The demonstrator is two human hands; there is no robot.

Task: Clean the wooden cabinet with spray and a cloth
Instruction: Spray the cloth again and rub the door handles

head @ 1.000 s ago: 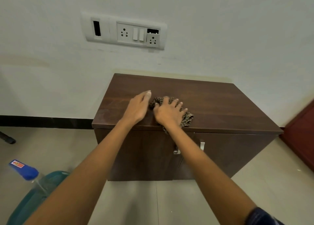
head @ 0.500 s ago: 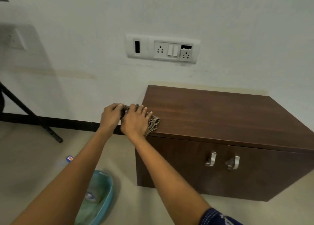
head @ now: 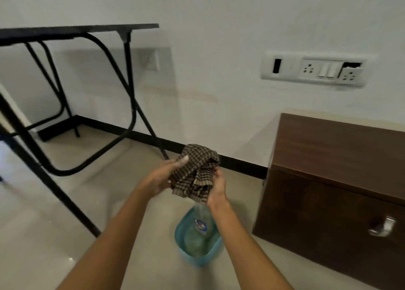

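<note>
The dark wooden cabinet [head: 335, 158] stands against the wall at the right, with one metal door handle [head: 382, 227] showing. A brown checked cloth [head: 195, 173] is bunched up in the air to the left of the cabinet. My left hand [head: 163, 178] holds it from the left with the thumb on top, and my right hand [head: 217, 184] grips its right side. Below my hands, the spray bottle [head: 200, 224] lies in a blue plastic tub [head: 182, 243] on the floor; its top is hidden behind the cloth.
A black folding table [head: 72, 30] with crossed metal legs [head: 131, 97] stands at the left. A white socket panel [head: 315, 70] is on the wall above the cabinet. The floor [head: 54, 224] is pale tile with a black skirting line [head: 238, 164].
Both hands lifted the cloth off the cabinet top and carried it left, over the tub. My view swung left, so the cabinet now sits at the right edge.
</note>
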